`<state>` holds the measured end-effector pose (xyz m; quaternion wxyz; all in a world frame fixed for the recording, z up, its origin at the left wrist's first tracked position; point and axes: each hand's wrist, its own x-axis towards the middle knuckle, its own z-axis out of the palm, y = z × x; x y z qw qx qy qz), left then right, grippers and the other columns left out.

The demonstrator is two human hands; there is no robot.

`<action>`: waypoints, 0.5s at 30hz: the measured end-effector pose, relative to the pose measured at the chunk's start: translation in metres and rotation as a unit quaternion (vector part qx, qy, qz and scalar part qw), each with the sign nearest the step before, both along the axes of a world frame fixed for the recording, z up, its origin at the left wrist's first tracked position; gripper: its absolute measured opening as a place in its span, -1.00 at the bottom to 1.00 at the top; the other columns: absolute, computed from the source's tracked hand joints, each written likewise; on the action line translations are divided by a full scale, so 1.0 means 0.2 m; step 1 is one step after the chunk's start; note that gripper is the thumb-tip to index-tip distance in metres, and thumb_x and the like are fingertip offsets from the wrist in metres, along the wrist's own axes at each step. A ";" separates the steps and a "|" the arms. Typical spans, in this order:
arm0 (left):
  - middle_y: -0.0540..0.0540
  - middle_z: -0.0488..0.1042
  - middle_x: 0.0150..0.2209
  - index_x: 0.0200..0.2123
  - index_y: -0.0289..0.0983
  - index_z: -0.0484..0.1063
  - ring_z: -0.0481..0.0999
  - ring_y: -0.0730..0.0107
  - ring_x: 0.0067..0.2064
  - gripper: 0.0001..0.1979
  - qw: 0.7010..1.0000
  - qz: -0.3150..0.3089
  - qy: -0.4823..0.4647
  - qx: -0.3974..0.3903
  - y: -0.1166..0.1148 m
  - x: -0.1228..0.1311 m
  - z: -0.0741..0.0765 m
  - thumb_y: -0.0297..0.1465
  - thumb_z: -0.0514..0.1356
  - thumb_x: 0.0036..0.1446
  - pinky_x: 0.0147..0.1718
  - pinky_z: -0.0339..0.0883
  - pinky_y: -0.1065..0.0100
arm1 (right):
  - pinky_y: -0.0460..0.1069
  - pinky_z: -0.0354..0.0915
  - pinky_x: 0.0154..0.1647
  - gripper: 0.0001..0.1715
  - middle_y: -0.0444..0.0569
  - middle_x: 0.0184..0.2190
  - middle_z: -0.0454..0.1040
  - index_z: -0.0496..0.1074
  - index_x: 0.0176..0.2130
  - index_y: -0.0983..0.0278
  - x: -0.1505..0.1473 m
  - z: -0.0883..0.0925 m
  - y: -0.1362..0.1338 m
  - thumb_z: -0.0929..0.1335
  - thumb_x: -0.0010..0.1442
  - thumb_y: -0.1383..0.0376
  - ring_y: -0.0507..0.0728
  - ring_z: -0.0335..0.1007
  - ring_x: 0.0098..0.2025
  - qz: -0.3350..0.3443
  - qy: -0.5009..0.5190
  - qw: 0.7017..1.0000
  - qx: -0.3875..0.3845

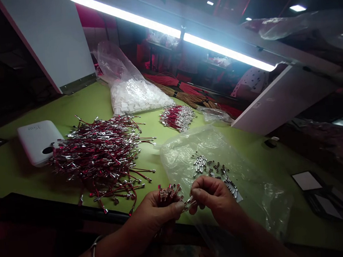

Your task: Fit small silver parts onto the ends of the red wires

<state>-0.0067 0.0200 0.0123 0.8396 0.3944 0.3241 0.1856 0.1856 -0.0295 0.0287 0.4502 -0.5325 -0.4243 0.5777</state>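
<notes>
My left hand [163, 211] is closed around a bundle of short red wires [169, 193] with shiny metal ends pointing up. Between its thumb and my right hand [211, 195] lies a small glass tube fuse [188, 202] with a metal end. The right thumb and fingers pinch this fuse close to the wire bundle; whether it touches a wire end I cannot tell. Just beyond the right hand, several loose fuses [200, 164] and small dark metal parts [218, 167] are scattered on a clear plastic bag [179, 153]. The lower part of the bundle is hidden by my left palm.
To the left is a big heap of red wires [101, 146] beside a white power bank [39, 142]. A smaller wire pile [177, 118] sits farther back, near a bag of white plastic pieces [135, 93]. A lit tube lamp [227, 51] hangs above the green table [91, 99].
</notes>
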 end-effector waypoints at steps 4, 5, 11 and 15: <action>0.14 0.21 -0.66 -0.42 -0.30 0.50 0.09 0.63 -0.68 -0.68 1.000 -0.002 -0.013 -0.003 -0.01 0.00 0.00 -0.14 0.37 0.06 -0.67 0.01 0.51 | -0.10 0.29 -0.44 -0.78 -0.12 -0.54 0.57 0.44 -0.37 0.28 -0.02 0.01 -0.01 0.45 0.24 0.20 0.04 0.51 -0.49 -0.014 -0.009 0.999 0.030; 0.14 0.20 -0.67 -0.43 -0.30 0.51 0.09 0.63 -0.66 -0.69 1.000 0.001 -0.017 -0.006 -0.01 -0.01 -0.01 -0.15 0.37 0.06 -0.65 0.00 0.51 | -0.09 0.33 -0.42 -0.79 -0.12 -0.53 0.56 0.44 -0.36 0.27 -0.02 0.01 -0.02 0.44 0.24 0.20 0.05 0.51 -0.48 -0.015 -0.023 0.999 0.041; 0.10 0.29 -0.60 -0.45 -0.31 0.48 0.19 0.60 -0.55 -0.69 0.997 0.021 -0.044 -0.053 -0.04 0.00 -0.04 -0.21 0.45 -0.03 -0.54 0.08 0.54 | -0.09 0.27 -0.44 -0.83 -0.15 -0.53 0.44 0.44 -0.39 0.24 -0.04 0.01 -0.08 0.37 0.27 0.31 0.03 0.37 -0.48 -0.016 -0.234 0.957 0.168; 0.01 0.43 -0.48 -0.43 -0.33 0.48 0.37 0.48 -0.42 -0.65 0.995 0.033 -0.062 -0.075 -0.07 0.01 -0.03 -0.20 0.48 -0.08 -0.37 0.28 0.46 | -0.09 0.24 -0.44 -0.83 -0.16 -0.54 0.44 0.43 -0.40 0.23 -0.07 0.00 -0.12 0.34 0.25 0.36 0.03 0.35 -0.49 -0.006 -0.284 0.933 0.221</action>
